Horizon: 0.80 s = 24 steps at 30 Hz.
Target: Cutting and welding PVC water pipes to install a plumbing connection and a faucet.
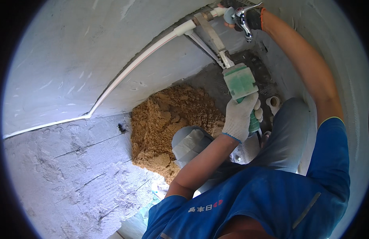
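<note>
Our gloved left hand point(241, 116) grips the green tool point(240, 83) at one o'clock. Our right hand point(248, 16) holds the tap point(243, 18) at twelve, tight against the wall point(72, 51).

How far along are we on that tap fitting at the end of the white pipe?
Done: the white pipe already runs along the wall to the fitting. In hand: the right hand holds the chrome tap at the pipe end, while the gloved left hand grips the green pipe-welding tool, whose blade reaches the joint. Left: the joint looks unfinished, and the sand pile remains below.
</note>
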Available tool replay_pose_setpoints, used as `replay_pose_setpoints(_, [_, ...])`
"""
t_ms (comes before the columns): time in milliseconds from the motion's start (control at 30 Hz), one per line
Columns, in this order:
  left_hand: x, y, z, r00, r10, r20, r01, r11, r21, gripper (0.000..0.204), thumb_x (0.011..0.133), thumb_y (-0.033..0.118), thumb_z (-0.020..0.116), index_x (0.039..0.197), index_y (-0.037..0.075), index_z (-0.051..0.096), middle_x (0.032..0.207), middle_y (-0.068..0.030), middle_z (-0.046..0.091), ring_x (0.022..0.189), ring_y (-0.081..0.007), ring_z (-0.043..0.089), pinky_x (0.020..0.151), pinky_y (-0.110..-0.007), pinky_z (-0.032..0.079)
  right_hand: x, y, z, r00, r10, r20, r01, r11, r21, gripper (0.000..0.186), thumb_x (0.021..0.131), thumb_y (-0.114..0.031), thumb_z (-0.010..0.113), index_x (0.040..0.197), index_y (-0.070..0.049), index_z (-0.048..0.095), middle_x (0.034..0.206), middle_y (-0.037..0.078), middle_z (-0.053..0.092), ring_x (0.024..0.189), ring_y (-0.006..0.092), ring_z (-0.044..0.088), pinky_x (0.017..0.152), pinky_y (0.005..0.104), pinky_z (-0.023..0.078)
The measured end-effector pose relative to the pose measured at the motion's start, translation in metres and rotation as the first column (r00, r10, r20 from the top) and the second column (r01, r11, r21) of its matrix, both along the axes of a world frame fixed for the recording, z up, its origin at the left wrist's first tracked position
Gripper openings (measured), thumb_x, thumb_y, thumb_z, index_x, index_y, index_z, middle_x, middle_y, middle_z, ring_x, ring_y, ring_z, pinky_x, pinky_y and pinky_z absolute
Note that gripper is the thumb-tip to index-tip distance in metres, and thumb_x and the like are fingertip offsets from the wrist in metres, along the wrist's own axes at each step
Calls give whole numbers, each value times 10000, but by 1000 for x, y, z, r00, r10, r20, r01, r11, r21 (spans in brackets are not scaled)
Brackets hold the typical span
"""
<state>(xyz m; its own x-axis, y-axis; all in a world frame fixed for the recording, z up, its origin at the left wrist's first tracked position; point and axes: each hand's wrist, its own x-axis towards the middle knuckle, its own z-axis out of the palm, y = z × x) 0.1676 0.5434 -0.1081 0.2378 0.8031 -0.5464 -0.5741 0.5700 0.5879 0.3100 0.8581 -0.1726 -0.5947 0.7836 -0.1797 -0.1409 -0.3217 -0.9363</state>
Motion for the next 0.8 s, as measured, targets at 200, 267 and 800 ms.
replay_pose_setpoints(200, [1, -2, 29, 999, 9, 52, -3, 991, -130, 148, 936, 194, 641, 969, 127, 513, 732, -26, 523, 572, -149, 522, 527, -312, 440, 0, -1, 6, 986, 161, 34, -156, 982, -109, 442, 979, -531, 519, 1088, -111, 610, 848, 62, 638, 578, 83, 567, 483, 208, 422])
replay_pose_setpoints(267, [-1, -4, 42, 995, 23, 99, -9, 991, -132, 151, 938, 201, 642, 971, 131, 513, 733, -19, 520, 578, -141, 518, 530, -308, 441, 1, -12, 17, 997, 40, 61, -42, 998, 37, 429, 970, -519, 547, 1098, -117, 625, 843, 54, 637, 595, 77, 574, 519, 217, 462])
replay_pose_setpoints(800, [-3, -7, 54, 974, -1, 228, 29, 993, -119, 165, 958, 244, 633, 910, 157, 502, 723, 15, 473, 586, -114, 488, 536, -291, 423, -5, -52, 82, 809, -235, 539, -151, 804, 576, 189, 879, -63, 594, 1066, -47, 619, 878, 63, 642, 718, 137, 604, 610, 288, 503])
